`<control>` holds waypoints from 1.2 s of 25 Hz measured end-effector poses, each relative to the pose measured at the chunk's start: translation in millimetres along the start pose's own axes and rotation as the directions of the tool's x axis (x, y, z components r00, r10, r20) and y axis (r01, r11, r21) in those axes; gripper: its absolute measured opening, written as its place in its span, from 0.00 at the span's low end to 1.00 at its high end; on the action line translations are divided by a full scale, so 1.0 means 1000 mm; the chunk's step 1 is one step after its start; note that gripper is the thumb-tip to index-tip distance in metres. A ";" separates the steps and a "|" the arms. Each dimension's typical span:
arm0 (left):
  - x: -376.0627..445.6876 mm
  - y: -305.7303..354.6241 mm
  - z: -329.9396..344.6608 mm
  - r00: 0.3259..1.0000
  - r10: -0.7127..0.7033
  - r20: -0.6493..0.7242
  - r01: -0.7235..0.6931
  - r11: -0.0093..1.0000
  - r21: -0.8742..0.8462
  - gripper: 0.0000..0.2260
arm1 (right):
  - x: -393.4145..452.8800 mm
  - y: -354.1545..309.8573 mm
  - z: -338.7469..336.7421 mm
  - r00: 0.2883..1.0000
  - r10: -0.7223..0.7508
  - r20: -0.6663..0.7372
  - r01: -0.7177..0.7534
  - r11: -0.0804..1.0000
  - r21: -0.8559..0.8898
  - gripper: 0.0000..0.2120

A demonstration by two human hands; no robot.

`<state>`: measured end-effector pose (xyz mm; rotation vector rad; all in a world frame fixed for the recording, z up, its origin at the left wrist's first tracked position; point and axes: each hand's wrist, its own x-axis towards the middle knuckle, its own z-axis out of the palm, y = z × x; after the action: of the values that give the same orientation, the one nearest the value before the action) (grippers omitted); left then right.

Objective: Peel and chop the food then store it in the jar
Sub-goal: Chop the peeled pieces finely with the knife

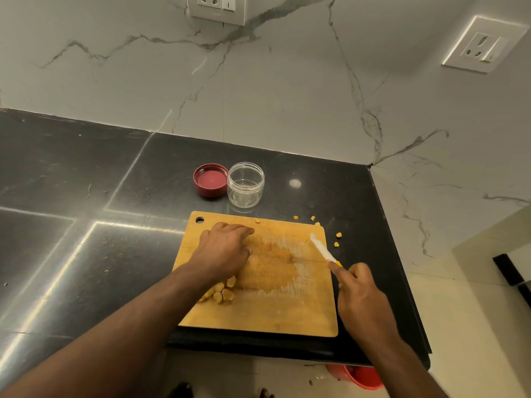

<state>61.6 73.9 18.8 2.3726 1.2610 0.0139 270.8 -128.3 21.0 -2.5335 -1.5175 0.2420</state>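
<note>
On the wooden cutting board (287, 311), the left hand (222, 251) lies palm down, fingers loosely bent over the board; whether it holds anything cannot be told. Chopped pieces (222, 293) sit under its wrist. Behind stand the red lid (210, 180) and open jar (245, 183). The right hand (359, 288) grips a knife (323, 249), blade pointing away-left.

Scuffed wooden cutting board (287, 308), glossy black stone counter (86, 196), clear plastic jar (246, 185).
</note>
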 end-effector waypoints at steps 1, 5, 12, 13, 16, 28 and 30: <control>0.004 0.003 0.001 1.000 0.001 0.006 -0.001 1.000 0.005 0.24 | -0.003 -0.005 0.001 1.000 -0.018 0.001 0.018 0.998 0.062 0.22; 0.016 0.011 0.004 1.000 -0.014 0.022 0.013 0.999 0.030 0.28 | -0.017 -0.021 0.008 0.999 -0.017 0.039 0.006 0.969 0.247 0.24; 0.010 0.036 0.018 0.986 0.146 0.083 -0.146 0.989 -0.002 0.25 | -0.024 -0.023 0.009 0.999 0.042 0.029 -0.050 0.906 0.421 0.23; 0.008 0.036 0.017 0.984 0.173 0.043 -0.172 0.985 -0.025 0.24 | -0.023 -0.024 0.009 0.999 0.037 0.028 -0.045 0.905 0.424 0.23; 0.000 0.036 0.012 0.957 0.287 -0.033 -0.287 0.958 0.015 0.25 | -0.022 -0.030 0.008 0.999 0.013 0.029 -0.024 0.906 0.423 0.23; -0.004 0.020 0.006 0.953 0.298 0.052 -0.303 0.939 0.164 0.28 | -0.015 -0.047 0.003 0.998 -0.016 0.061 -0.012 0.900 0.435 0.22; -0.007 0.024 0.009 0.942 0.323 0.089 -0.335 0.914 0.230 0.29 | -0.013 -0.050 0.002 0.999 -0.027 0.045 0.003 0.891 0.453 0.22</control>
<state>78.7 53.7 21.7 2.7537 0.8667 -0.0985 221.5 -116.5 31.9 -2.1557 -1.3071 0.5880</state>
